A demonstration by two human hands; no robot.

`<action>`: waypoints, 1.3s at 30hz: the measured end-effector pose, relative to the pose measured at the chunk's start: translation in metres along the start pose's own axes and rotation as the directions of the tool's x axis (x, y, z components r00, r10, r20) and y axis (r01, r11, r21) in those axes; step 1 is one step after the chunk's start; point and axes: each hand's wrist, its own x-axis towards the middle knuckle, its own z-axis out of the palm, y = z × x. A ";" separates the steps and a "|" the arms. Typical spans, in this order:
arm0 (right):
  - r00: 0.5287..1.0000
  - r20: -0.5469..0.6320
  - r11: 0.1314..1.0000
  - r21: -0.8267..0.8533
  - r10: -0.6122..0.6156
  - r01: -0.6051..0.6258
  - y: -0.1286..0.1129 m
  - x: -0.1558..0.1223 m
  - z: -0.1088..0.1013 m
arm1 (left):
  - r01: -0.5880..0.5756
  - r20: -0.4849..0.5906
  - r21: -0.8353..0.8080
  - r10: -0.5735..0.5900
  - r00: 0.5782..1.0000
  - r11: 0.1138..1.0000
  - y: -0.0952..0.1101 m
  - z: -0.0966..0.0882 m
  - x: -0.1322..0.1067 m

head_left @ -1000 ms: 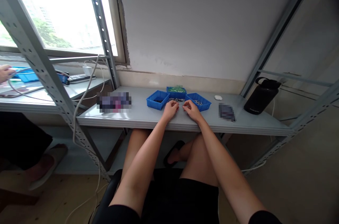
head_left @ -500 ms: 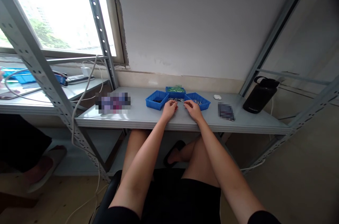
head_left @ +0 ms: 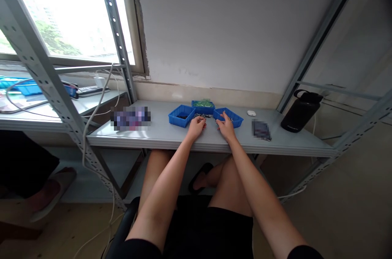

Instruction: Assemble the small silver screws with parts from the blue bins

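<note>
Pale grey desk (head_left: 171, 136): smooth, painted or laminated board with a soft sheen. Perforated grey steel uprights (head_left: 45, 83): matt painted metal, punched holes along their length. Three small blue trays, left (head_left: 181, 115), middle (head_left: 203, 107) and right (head_left: 233, 118): moulded plastic, slightly glossy. Small loose parts (head_left: 202, 116) between the trays by both bare hands, left (head_left: 196, 125) and right (head_left: 226, 127): bright metal glint, too small to tell more. Black bottle (head_left: 299, 111): matt body, loop handle on lid. White wall (head_left: 232, 26): matt plaster, rough and chipped at the window edge. Floor (head_left: 61, 226): pale wood-look boards. White cable (head_left: 98, 103): smooth plastic sheath.
</note>
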 end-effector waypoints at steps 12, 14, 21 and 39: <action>1.000 0.002 0.999 0.038 -0.002 0.001 0.003 0.000 0.000 | -0.007 0.011 0.008 0.007 1.000 1.000 -0.002 -0.001 0.000; 1.000 -0.007 0.999 0.038 -0.010 0.010 0.004 0.000 0.000 | -0.009 0.010 0.008 0.009 1.000 1.000 -0.001 -0.001 0.000; 0.987 0.118 0.973 -0.190 -0.110 0.131 -0.005 -0.004 -0.001 | -0.005 0.013 -0.009 0.005 1.000 1.000 0.001 -0.001 -0.002; 0.955 0.290 0.774 -0.591 -0.059 0.228 -0.008 -0.006 0.009 | -0.010 0.014 -0.003 0.010 1.000 1.000 0.001 -0.001 -0.002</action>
